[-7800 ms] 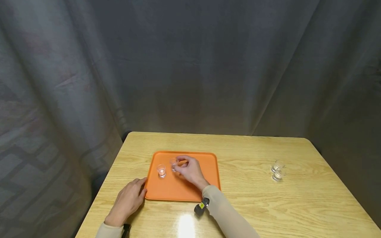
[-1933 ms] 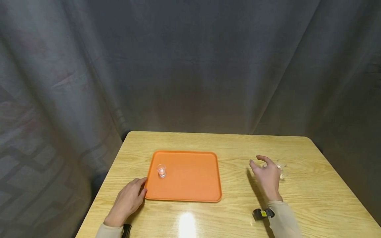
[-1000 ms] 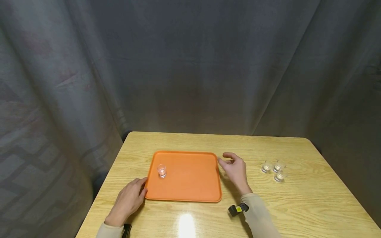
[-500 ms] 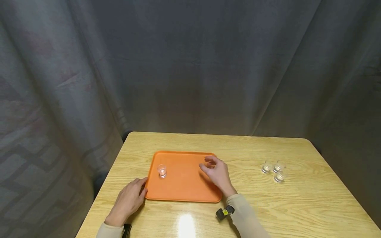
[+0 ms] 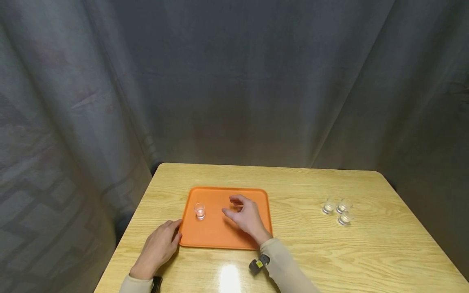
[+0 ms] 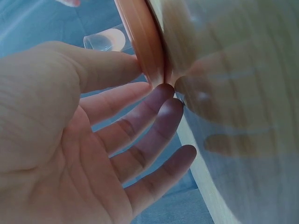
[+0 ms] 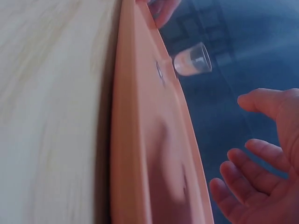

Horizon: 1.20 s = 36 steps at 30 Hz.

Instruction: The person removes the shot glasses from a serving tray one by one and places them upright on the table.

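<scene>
One clear shot glass (image 5: 200,211) stands upright on the left part of an orange tray (image 5: 220,238). My right hand (image 5: 247,215) hovers over the tray to the right of that glass, thumb and fingers spread apart with nothing between them. The right wrist view shows the same glass (image 7: 192,59) beyond the thumb of my right hand (image 7: 261,172). At the tray's left edge rests my left hand (image 5: 156,248). In the left wrist view, thumb and index fingertip of the left hand (image 6: 107,126) touch the tray's rim (image 6: 142,37), the other fingers loosely extended.
Three more clear shot glasses (image 5: 343,206) stand close together on the right side of the wooden table (image 5: 373,244). Grey curtains (image 5: 234,81) hang behind the table and along its sides.
Earlier my right hand held a second shot glass on the tray; that glass now stands with the two at right. The empty right hand has come back left over the tray. Left hand unchanged.
</scene>
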Tool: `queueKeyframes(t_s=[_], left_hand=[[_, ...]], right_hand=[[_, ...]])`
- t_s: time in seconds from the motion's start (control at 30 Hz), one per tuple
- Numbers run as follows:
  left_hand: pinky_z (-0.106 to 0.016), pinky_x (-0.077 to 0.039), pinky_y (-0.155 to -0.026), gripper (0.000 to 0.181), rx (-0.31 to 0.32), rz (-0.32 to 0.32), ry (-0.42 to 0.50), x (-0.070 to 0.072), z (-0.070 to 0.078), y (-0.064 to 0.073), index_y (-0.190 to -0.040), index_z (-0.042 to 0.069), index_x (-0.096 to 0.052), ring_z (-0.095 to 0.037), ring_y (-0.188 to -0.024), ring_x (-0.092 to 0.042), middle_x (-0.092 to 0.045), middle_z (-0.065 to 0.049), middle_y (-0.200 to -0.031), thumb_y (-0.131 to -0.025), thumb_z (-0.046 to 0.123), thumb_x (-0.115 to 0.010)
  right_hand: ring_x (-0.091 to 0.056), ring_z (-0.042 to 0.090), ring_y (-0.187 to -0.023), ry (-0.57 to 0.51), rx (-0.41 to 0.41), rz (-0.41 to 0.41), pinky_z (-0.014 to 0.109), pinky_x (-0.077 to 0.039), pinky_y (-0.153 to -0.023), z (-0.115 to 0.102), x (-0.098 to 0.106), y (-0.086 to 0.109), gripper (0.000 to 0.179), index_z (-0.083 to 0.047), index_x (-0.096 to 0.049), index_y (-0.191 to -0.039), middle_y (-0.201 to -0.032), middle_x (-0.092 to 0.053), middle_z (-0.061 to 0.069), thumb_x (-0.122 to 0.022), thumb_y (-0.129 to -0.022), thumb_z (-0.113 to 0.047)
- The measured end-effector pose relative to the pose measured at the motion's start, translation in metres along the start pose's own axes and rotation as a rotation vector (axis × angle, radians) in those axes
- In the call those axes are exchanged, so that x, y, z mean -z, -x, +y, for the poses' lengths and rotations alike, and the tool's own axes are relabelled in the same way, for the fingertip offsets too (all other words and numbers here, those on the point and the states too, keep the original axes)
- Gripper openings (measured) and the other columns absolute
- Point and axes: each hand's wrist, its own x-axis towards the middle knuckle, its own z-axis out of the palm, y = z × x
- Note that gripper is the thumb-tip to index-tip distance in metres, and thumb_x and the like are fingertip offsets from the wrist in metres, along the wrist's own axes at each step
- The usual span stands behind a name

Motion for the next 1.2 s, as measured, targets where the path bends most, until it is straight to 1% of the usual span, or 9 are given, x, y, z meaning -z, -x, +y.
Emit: queueKeyframes(t_s=[0.13,0.4,0.6,0.7,0.77,0.83,1.03,1.2], left_hand=[[-0.054,-0.06,-0.09,0.042,0.003,0.0,-0.005,0.0,0.001,0.0,-0.138,0.0,-0.068,-0.035,-0.109,-0.072,-0.074,-0.014,-0.118,-0.098,0.012,-0.075],[-0.054,-0.06,-0.091,0.042,0.0,-0.008,-0.012,0.0,0.002,0.0,-0.138,-0.001,-0.068,-0.036,-0.11,-0.072,-0.074,-0.015,-0.12,-0.098,0.012,-0.075],[-0.054,-0.06,-0.091,0.042,0.0,-0.008,-0.012,0.0,0.001,0.0,-0.138,-0.001,-0.068,-0.036,-0.11,-0.072,-0.074,-0.016,-0.12,-0.098,0.012,-0.074],[-0.054,-0.06,-0.091,0.042,-0.004,-0.009,-0.013,0.0,0.001,0.0,-0.138,-0.001,-0.068,-0.036,-0.11,-0.072,-0.073,-0.016,-0.12,-0.098,0.012,-0.074],[-0.054,-0.06,-0.091,0.042,-0.003,-0.007,-0.012,0.0,0.001,0.0,-0.137,-0.001,-0.068,-0.035,-0.109,-0.072,-0.073,-0.016,-0.12,-0.098,0.011,-0.074],[-0.054,-0.06,-0.091,0.042,-0.005,-0.006,-0.012,-0.001,0.001,0.0,-0.137,-0.001,-0.068,-0.035,-0.109,-0.072,-0.073,-0.016,-0.12,-0.098,0.012,-0.074],[-0.054,-0.059,-0.091,0.041,-0.003,-0.007,-0.009,-0.001,0.0,0.0,-0.137,-0.001,-0.069,-0.035,-0.109,-0.072,-0.073,-0.015,-0.12,-0.099,0.012,-0.074],[-0.054,-0.059,-0.091,0.041,0.0,-0.012,-0.014,0.0,0.0,0.0,-0.137,-0.001,-0.069,-0.035,-0.109,-0.071,-0.073,-0.015,-0.119,-0.099,0.012,-0.074]], right_hand=[[-0.073,0.035,-0.113,0.001,0.017,-0.026,0.048,-0.062,-0.096,-0.006,-0.01,-0.003,0.047,0.003,-0.073,-0.127,-0.124,-0.076,0.02,-0.086,-0.088,-0.02],[-0.074,0.032,-0.111,-0.017,0.008,-0.061,0.045,-0.062,-0.094,-0.009,-0.028,-0.004,0.045,0.001,-0.074,-0.125,-0.123,-0.076,0.017,-0.087,-0.088,-0.021],[-0.075,0.033,-0.106,-0.051,0.02,-0.092,0.046,-0.063,-0.091,-0.015,-0.042,-0.006,0.046,0.001,-0.073,-0.126,-0.121,-0.077,0.018,-0.087,-0.087,-0.02],[-0.075,0.032,-0.104,-0.039,0.024,-0.103,0.039,-0.063,-0.089,-0.02,-0.048,-0.008,0.047,0.0,-0.074,-0.126,-0.12,-0.077,0.016,-0.087,-0.087,-0.022],[-0.075,0.03,-0.104,-0.015,0.019,-0.106,0.035,-0.062,-0.089,-0.023,-0.052,-0.009,0.047,-0.002,-0.074,-0.126,-0.12,-0.078,0.013,-0.087,-0.087,-0.024],[-0.075,0.027,-0.103,0.024,0.008,-0.103,0.028,-0.06,-0.086,-0.024,-0.056,-0.009,0.047,-0.004,-0.075,-0.126,-0.118,-0.078,0.01,-0.088,-0.086,-0.026],[-0.074,0.02,-0.094,0.069,-0.026,-0.101,0.021,-0.056,-0.078,-0.026,-0.065,-0.009,0.045,-0.009,-0.076,-0.124,-0.113,-0.079,0.006,-0.089,-0.086,-0.03],[-0.074,0.016,-0.091,0.091,-0.027,-0.097,0.02,-0.055,-0.075,-0.03,-0.066,-0.011,0.043,-0.012,-0.076,-0.124,-0.113,-0.079,0.002,-0.087,-0.087,-0.032]])
